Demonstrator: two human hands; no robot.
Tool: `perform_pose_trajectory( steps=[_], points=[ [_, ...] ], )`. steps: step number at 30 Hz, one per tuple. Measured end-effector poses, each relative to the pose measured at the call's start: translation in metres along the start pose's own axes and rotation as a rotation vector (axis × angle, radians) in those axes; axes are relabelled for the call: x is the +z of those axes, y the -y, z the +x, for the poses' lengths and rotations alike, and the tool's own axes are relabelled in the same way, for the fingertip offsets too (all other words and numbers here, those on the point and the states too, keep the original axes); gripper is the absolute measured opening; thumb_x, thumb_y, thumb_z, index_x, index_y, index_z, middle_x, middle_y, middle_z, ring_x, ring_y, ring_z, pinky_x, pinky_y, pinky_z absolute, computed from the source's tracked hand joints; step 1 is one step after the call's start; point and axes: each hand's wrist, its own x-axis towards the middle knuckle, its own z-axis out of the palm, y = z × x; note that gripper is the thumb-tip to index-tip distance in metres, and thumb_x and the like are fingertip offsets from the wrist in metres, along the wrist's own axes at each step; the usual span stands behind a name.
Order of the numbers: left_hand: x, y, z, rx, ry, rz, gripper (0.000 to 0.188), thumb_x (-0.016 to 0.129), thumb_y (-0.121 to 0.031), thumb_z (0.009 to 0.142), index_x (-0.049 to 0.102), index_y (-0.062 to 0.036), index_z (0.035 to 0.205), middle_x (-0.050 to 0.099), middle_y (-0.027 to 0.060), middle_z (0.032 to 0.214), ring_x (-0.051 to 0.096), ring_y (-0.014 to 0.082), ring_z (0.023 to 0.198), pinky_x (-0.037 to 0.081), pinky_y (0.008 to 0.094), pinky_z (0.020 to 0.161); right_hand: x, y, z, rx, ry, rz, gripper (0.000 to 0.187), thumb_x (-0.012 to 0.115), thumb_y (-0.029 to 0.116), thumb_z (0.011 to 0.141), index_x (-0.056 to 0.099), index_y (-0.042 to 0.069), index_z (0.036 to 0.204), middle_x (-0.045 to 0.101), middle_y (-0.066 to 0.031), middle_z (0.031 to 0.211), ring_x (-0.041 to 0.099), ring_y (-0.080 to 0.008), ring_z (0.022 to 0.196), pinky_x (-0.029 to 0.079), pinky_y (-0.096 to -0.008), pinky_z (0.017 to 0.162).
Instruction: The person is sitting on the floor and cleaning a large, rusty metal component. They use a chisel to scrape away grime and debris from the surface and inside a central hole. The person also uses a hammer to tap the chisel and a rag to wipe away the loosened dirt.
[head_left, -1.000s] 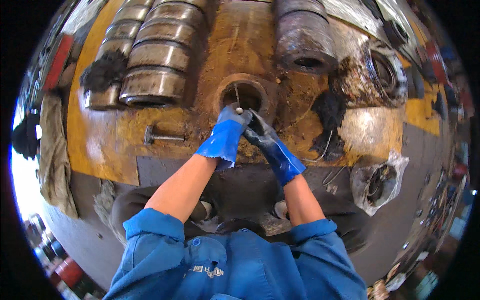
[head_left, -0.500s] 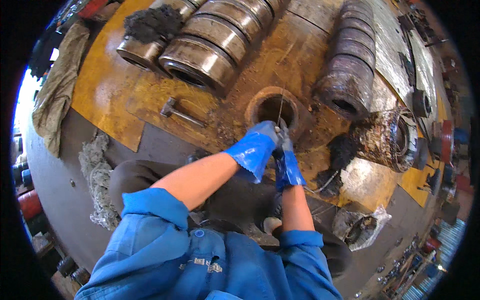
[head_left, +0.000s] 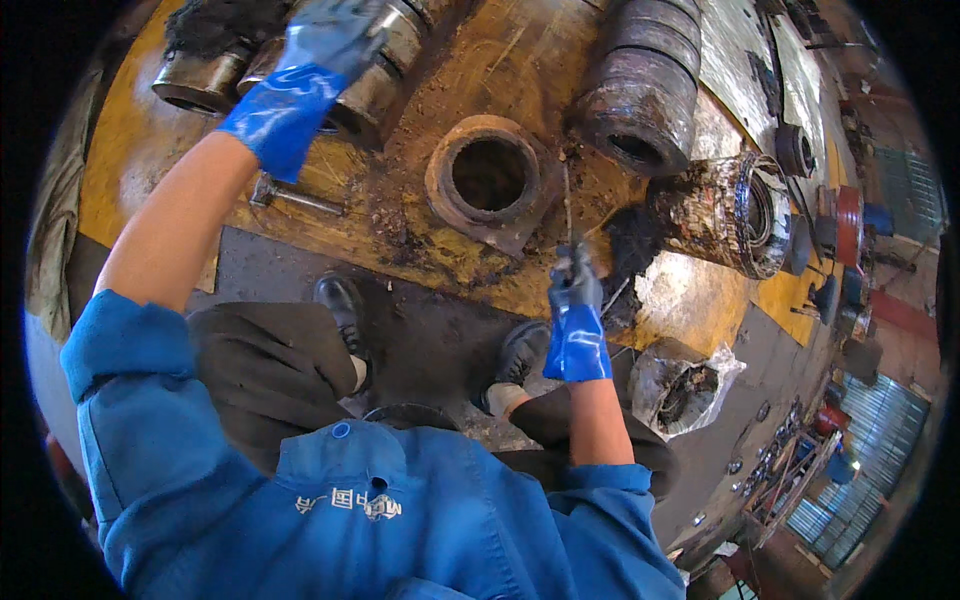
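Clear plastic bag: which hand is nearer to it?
Right. The right hand holds a thin rod beyond and left of the bag; the left hand is far off, by the metal cylinders.

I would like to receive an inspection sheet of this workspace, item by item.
Surface: yellow-brown sheet, stained, dark crumbs near the rusty ring.
Job's things: rusty ring, bore open; thin rod.
Clutter: hammer, dark wad, plastic bag with contents.
Hands: both gloved; right hand grips the rod, left hand overlaps shiny cylinders, contact unclear.
Cables: one pale strand beside the right hand, cord or wire unclear.
Surroundings: red round part and corrugated panels toward the right edge.
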Motion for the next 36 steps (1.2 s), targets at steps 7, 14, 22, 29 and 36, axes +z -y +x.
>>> perform_pose_trajectory(
  steps=[7, 14, 22, 29, 36],
  points=[
    [0.026, 0.019, -0.035, -0.203, -0.067, 0.069, 0.046, 0.058, -0.034, 0.097, 0.059, -0.0159, 0.139, 0.060, 0.0129, 0.140, 0.058, 0.0340, 0.127, 0.045, 0.0449, 0.108, 0.003, -0.004, -0.024, -0.217, 0.231, -1.383, 0.066, 0.044, 0.012, 0.096, 0.030, 0.020, 0.160, 0.067, -0.0158, 0.128, 0.073, -0.0348, 0.086, 0.055, -0.0579, 0.075],
    [0.025, 0.005, -0.031, -0.461, -0.172, -0.134, 0.035, 0.054, -0.019, 0.096, 0.065, -0.0074, 0.128, 0.065, 0.0171, 0.130, 0.061, 0.0360, 0.119, 0.050, 0.0459, 0.101, -0.017, 0.014, 0.058, -0.259, 0.317, -1.410, 0.059, 0.049, 0.010, 0.096, 0.040, 0.019, 0.153, 0.070, -0.0219, 0.114, 0.072, -0.0377, 0.092, 0.057, -0.0518, 0.074],
    [0.011, 0.009, -0.031, -0.649, -0.141, -0.017, 0.042, 0.060, -0.030, 0.095, 0.064, -0.0041, 0.128, 0.066, 0.0213, 0.126, 0.060, 0.0388, 0.120, 0.046, 0.0458, 0.107, -0.033, 0.040, 0.106, -0.529, 0.584, -1.479, 0.083, 0.059, 0.000, 0.083, 0.031, 0.020, 0.159, 0.063, -0.0239, 0.129, 0.072, -0.0393, 0.089, 0.058, -0.0507, 0.068],
    [0.021, 0.009, -0.027, -0.625, -0.177, 0.022, 0.039, 0.061, -0.026, 0.094, 0.064, -0.0044, 0.126, 0.065, 0.0216, 0.128, 0.060, 0.0399, 0.119, 0.046, 0.0470, 0.106, -0.064, 0.079, 0.142, -0.764, 0.626, -1.548, 0.085, 0.060, -0.003, 0.081, 0.032, 0.022, 0.157, 0.063, -0.0237, 0.131, 0.069, -0.0420, 0.101, 0.057, -0.0504, 0.080],
    [0.036, -0.001, -0.028, -0.652, -0.139, 0.027, 0.041, 0.060, -0.031, 0.095, 0.063, -0.0092, 0.129, 0.063, 0.0190, 0.132, 0.059, 0.0383, 0.121, 0.045, 0.0500, 0.106, 0.049, 0.131, 0.188, -0.365, 0.596, -1.509, 0.055, 0.056, 0.010, 0.095, 0.049, 0.023, 0.148, 0.068, -0.0222, 0.125, 0.066, -0.0401, 0.112, 0.056, -0.0513, 0.091]
  ],
)
